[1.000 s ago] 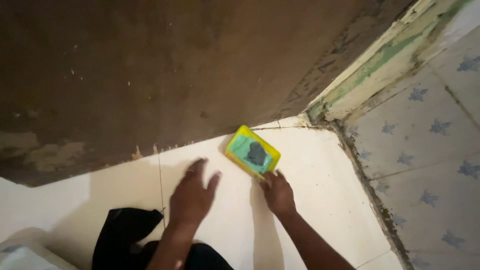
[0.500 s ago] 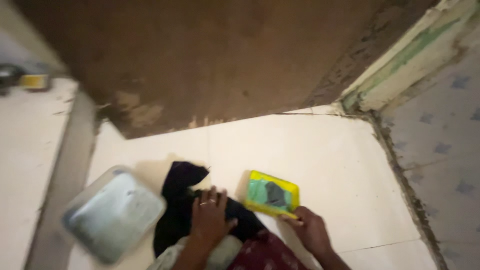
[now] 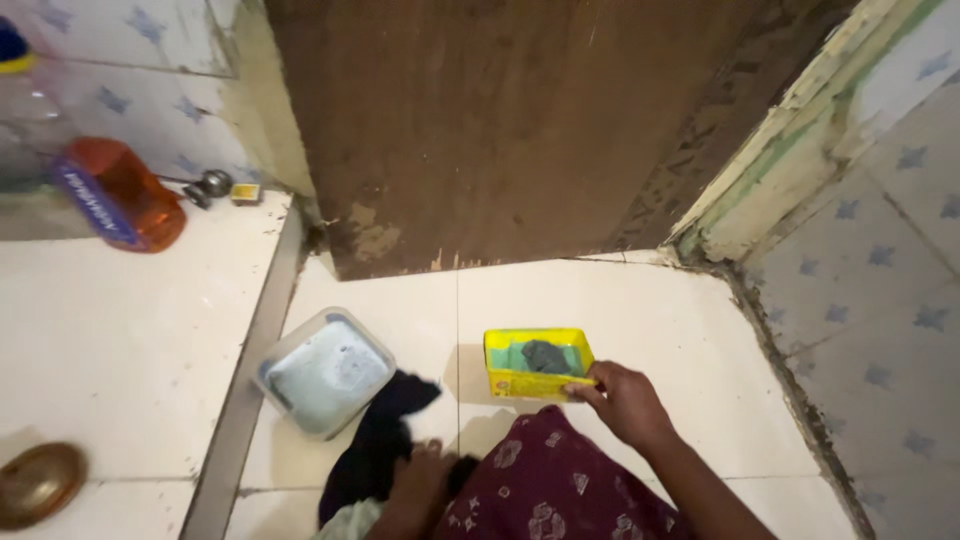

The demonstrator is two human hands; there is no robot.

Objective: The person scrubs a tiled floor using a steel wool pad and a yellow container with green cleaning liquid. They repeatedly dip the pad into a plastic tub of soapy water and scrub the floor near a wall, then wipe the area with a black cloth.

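Nearest the person, the left hand [image 3: 420, 485] rests on the dark cloth [image 3: 375, 440], just left of the yellow tray [image 3: 538, 362]; its grip cannot be made out. The right hand [image 3: 625, 400] pinches the tray's near right corner. The tray lies long axis left to right, ahead of both hands. Farther left sits a pale lidded tub [image 3: 322, 372]; beyond stands the brown door [image 3: 500, 130].

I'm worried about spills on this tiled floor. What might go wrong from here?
The right hand grips only one corner of the small yellow plastic tray; it may tip and drop the dark scrubber inside. The left hand rests on the black cloth, which touches the clear rectangular tub of pale liquid; tugging the cloth might jostle the tub and slop liquid onto the floor.
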